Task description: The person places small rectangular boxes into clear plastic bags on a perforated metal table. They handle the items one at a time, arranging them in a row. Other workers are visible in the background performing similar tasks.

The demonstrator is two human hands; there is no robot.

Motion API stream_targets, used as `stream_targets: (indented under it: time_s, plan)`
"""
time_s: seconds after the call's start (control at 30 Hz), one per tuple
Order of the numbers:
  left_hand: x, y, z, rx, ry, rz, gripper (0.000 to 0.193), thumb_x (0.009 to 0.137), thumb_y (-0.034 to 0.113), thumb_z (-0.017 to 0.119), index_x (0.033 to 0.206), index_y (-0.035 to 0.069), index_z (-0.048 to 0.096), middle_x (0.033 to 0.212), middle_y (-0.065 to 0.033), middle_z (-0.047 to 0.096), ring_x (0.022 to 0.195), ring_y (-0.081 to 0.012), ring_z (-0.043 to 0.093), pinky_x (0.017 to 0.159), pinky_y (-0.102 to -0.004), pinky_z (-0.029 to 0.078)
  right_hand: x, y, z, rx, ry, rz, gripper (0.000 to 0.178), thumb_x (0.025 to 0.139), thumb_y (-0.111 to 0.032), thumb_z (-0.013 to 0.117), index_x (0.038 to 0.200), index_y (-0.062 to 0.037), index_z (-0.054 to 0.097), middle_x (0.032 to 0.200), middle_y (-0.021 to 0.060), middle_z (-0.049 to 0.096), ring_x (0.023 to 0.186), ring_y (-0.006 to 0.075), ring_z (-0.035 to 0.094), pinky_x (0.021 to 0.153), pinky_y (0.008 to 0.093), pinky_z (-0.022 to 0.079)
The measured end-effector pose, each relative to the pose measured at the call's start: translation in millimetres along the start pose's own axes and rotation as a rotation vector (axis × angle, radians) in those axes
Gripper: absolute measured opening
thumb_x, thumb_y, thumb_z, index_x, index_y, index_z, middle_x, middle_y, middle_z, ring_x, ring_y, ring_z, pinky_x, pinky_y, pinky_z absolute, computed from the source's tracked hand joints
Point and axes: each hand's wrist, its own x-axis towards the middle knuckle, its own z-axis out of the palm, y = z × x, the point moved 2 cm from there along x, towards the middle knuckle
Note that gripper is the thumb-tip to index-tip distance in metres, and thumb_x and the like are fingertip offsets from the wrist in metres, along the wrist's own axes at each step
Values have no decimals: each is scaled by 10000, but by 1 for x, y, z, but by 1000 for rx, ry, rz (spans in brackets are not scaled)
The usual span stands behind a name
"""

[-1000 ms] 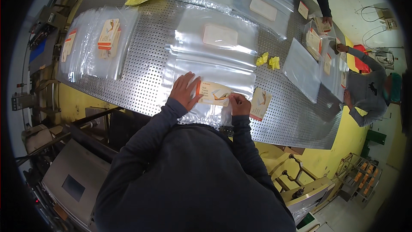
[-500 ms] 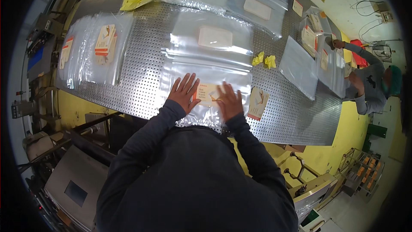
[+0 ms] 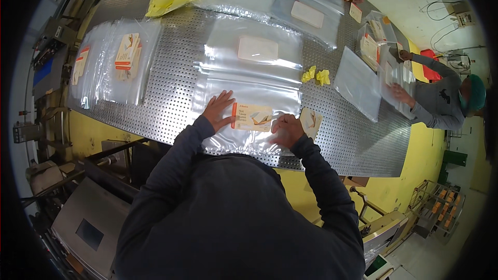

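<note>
Evidently the printed card [image 3: 252, 117] lay flat across the near part of a clear plastic bag [image 3: 249, 85], on the perforated metal table [image 3: 176, 46]. Taking the card as the clock's centre, the left hand [image 3: 220, 110] rested at nine o'clock, fingers spread over the film, thumb beside the red end. At four o'clock the right hand [image 3: 288, 130] was curled near the card's corner; motion blurred its fingertips, so whether they pinched anything could not be told. A second card [image 3: 311, 120] sat at three o'clock, just past that hand, and crumpled yellow scraps [image 3: 322, 77] at two. The card looked light and thin, bendable but likely to crease, so a gentle grip at a corner or short edge seemed best. The glossy bag was probably limp and slippery, apt to wrinkle or slide unless a flat palm steadied it at the nine o'clock side.
</note>
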Motion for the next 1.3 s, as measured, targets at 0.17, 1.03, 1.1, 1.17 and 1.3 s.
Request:
stream_targets:
  time_s: [0.17,1.03,1.1,1.17,1.3]
  plan:
    - [1,-8,1,-161,56,39,535,832,316,618,1288,98,441,1432,-113,293,1364,-259,163,1094,-444,93,0,0,2,14,-32,21,215,584,-249,782,642,-122,619,822,44,529,797,238,520,677,363,432]
    - [-15,49,-79,-768,42,-187,171,716,26,700,860,22,608,716,-17,592,701,-124,561,784,-274,455,3,25,9,322,-149,347,197,888,-199,484,784,-32,487,698,70,476,660,177,452,632,297,393]
    - [-22,16,-74,-725,-53,-262,206,727,28,693,913,26,603,742,-8,592,703,-113,551,793,-262,448,5,22,5,342,-176,366,214,900,-217,472,787,-37,488,687,56,468,653,163,443,630,290,390]
    - [-20,3,-66,-603,-78,-231,294,693,53,724,957,35,596,771,-11,599,737,-110,560,779,-241,439,5,23,6,378,-175,363,217,906,-221,468,790,-39,491,680,45,462,649,151,435,627,285,389]
    - [-8,0,-52,-384,-159,-131,646,554,107,813,1131,93,523,983,-53,578,943,-171,541,798,-279,420,4,25,6,389,-186,379,216,910,-221,463,796,-40,493,680,34,461,651,138,434,626,280,389]
